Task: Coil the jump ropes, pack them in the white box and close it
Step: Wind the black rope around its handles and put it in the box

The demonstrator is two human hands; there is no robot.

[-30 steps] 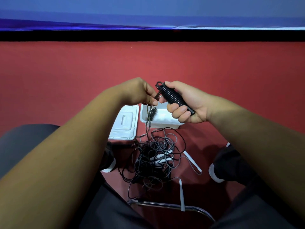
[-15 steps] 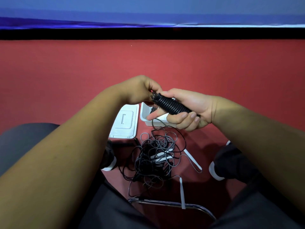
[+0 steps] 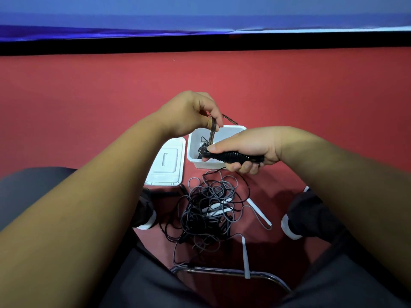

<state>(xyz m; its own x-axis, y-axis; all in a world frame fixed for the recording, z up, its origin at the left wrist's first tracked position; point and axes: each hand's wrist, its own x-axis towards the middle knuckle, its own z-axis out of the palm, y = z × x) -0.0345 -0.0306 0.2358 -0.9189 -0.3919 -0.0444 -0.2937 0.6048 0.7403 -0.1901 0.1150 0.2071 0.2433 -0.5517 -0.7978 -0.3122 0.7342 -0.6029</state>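
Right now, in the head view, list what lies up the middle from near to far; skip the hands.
Chair rail → rope pile → box → black strip → blue wall.

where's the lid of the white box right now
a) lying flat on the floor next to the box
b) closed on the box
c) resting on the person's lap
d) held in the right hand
a: the lid lies flat on the red floor just left of the white box, which stands open with rope inside it.
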